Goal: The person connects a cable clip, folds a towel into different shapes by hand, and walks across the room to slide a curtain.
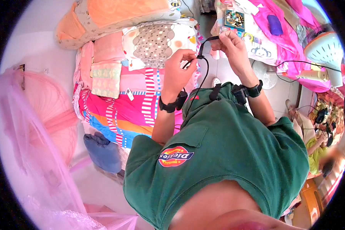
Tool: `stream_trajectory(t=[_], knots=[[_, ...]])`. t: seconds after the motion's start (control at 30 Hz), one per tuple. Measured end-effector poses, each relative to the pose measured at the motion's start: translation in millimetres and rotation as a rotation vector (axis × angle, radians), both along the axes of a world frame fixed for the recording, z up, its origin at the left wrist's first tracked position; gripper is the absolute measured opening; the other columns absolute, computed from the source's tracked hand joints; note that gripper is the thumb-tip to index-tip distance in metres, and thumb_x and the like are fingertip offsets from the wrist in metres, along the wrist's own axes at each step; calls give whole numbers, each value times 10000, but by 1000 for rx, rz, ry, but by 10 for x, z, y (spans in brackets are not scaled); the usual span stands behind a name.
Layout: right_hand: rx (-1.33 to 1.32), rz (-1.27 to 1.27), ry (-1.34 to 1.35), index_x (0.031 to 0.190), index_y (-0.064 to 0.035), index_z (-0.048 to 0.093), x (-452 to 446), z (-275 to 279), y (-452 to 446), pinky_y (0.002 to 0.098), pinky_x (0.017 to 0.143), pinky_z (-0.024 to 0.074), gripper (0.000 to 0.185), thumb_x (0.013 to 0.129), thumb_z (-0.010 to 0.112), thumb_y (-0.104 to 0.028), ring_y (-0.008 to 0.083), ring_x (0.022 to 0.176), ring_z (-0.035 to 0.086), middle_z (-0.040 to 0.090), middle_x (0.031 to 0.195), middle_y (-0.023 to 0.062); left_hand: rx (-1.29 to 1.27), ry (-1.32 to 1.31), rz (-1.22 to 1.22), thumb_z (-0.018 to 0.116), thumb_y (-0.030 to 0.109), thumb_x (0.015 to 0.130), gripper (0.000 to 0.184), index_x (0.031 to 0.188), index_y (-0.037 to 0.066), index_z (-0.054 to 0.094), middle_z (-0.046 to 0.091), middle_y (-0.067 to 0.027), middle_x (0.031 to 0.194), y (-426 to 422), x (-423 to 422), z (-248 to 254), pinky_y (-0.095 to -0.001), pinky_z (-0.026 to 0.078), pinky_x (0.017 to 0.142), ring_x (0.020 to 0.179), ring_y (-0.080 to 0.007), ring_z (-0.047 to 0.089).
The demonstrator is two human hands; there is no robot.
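Head view: black cord point(208, 71) held up high.

The left hand point(177, 71) bends in, thumb and finger pinching the cord by its knot. The right hand point(235, 48) is a bit higher, fingertips pinching the flat strap point(208, 39). The strap runs between the hands. Below the fingers, the cord curves down to the green shirt point(226, 153).

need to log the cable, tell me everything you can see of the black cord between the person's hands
The thin black cord looks smooth and flexible, perhaps rubber or plastic coated. Its upper stretch is flat and strap-like, pinched in the right hand. Below that is a small dark lump, a knot or fastener; I cannot tell which. The left hand grips beside it, where a short loop bends. A longer, rounder strand curves down in front of the green shirt.
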State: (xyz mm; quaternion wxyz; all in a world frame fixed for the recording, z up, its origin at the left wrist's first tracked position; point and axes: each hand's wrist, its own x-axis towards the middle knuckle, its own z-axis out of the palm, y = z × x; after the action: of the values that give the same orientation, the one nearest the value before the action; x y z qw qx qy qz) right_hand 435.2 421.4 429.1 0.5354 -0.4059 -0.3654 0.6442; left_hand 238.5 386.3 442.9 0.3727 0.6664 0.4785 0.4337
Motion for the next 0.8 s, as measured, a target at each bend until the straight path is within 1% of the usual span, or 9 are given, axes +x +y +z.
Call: stream_trajectory(t=[0.13,0.2,0.27,0.3,0.4,0.53,0.67,0.8], knots=[[91,-8,1,885,-19,517,27,45,-38,281,737,510,151,939,468,-150,163,763,626,642,948,135,-28,-99,-16,627,-80,756,230,964,-10,561,604,-66,869,-20,57,52,-243,480,747,813,-118,591],[131,83,19,864,-21,505,41,46,-67,291,735,516,149,941,460,-140,174,781,637,629,1003,155,-27,-136,-37,626,-85,755,228,961,-11,560,598,-69,887,-32,86,81,-245,479,759,827,-122,590],[103,132,38,871,-22,491,52,-4,-86,299,734,520,145,946,447,-139,181,796,641,620,1026,172,-32,-168,-79,628,-90,753,228,957,-14,557,584,-74,911,-49,105,106,-249,479,770,850,-128,587],[74,179,54,878,-24,476,54,-29,-103,308,734,523,142,951,434,-138,189,811,644,611,1049,188,-35,-163,-78,628,-90,753,228,957,-14,557,584,-74,911,-55,111,96,-249,479,770,850,-128,587],[66,174,116,921,-32,442,26,-6,-159,327,737,530,120,962,407,-140,210,832,648,606,1051,212,0,-139,-111,637,-87,749,233,956,-15,556,578,-74,914,-70,119,63,-249,480,773,846,-130,585],[105,153,144,949,-50,412,46,44,-191,342,750,530,108,973,378,-150,235,837,649,604,1047,218,13,-106,-118,655,-75,745,238,953,-11,559,571,-67,912,-96,133,73,-240,478,737,830,-120,578],[124,142,206,951,-61,399,85,90,-208,362,788,522,117,981,347,-162,256,886,641,592,1061,231,-6,-38,-86,673,-56,741,235,945,-3,568,577,-60,896,-116,155,84,-232,473,693,789,-106,572],[148,142,258,948,-62,395,95,147,-275,382,825,509,121,982,334,-161,268,921,629,591,1038,227,-13,-21,-47,672,-49,746,216,933,-2,575,594,-59,877,-149,168,59,-234,476,681,765,-100,574]])
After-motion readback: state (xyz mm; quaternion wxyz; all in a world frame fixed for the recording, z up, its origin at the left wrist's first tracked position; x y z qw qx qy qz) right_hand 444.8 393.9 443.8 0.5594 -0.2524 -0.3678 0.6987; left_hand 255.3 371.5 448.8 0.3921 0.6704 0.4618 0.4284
